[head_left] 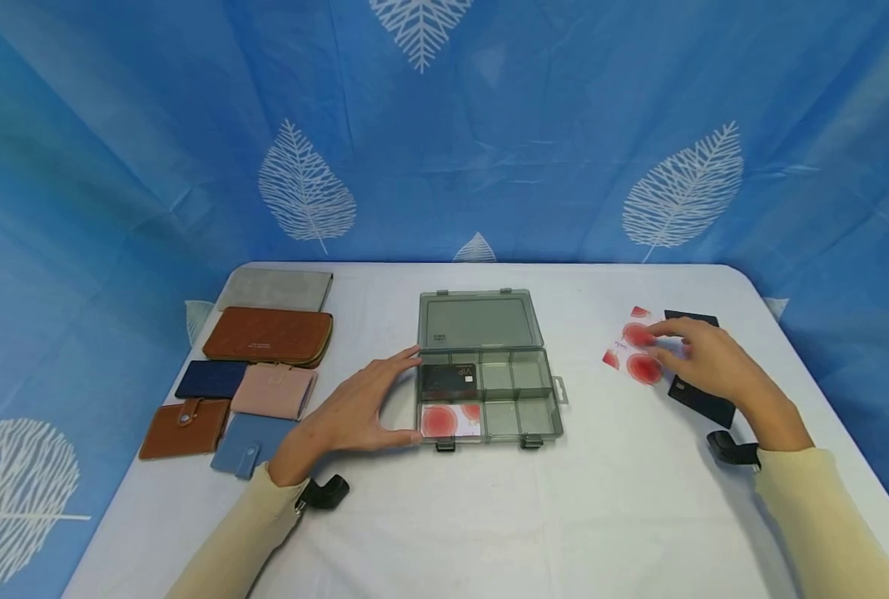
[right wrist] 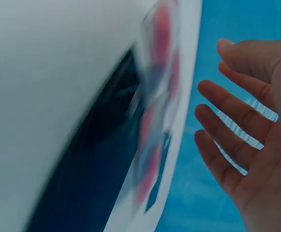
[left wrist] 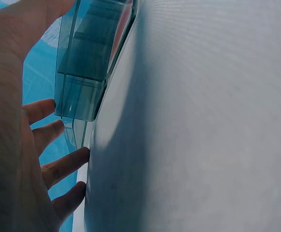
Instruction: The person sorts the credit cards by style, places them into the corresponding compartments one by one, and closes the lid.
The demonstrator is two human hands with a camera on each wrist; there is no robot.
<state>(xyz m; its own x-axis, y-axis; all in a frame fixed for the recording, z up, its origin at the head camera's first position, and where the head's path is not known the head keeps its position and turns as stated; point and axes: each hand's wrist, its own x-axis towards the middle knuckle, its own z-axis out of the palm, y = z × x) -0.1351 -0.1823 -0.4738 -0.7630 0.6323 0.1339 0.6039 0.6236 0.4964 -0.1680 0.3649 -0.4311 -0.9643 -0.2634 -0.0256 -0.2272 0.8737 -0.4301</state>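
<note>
Blue cloth printed with white leaves hangs behind and around a white table [head_left: 624, 516], seen from above by a head camera. At the table's centre sits a clear grey plastic organiser box [head_left: 523, 391] with its lid [head_left: 479, 319] folded open toward the back. Its compartments hold a black card [head_left: 449, 378] in the rear left slot and a white card with red circles [head_left: 450, 421] in the front left slot; the others look bare. The left hand [head_left: 355, 412] rests on the table against the box's left side, fingers extended and spread, thumb along the front corner, gripping nothing. The left wrist view shows those fingers straight beside the box wall. The right hand [head_left: 702, 358] is well to the right of the box, fingers relaxed and slightly spread over a loose white card with red circles [head_left: 635, 349] that lies next to two dark cards [head_left: 702, 398]; whether the fingertips touch it cannot be told, and the right wrist view is blurred. Along the table's left edge lie several wallets: a grey wallet [head_left: 275, 289], a brown zip wallet [head_left: 268, 335], a navy wallet [head_left: 211, 379], a pink wallet [head_left: 274, 391], a brown snap wallet [head_left: 185, 428] and a light blue wallet [head_left: 245, 443].
</note>
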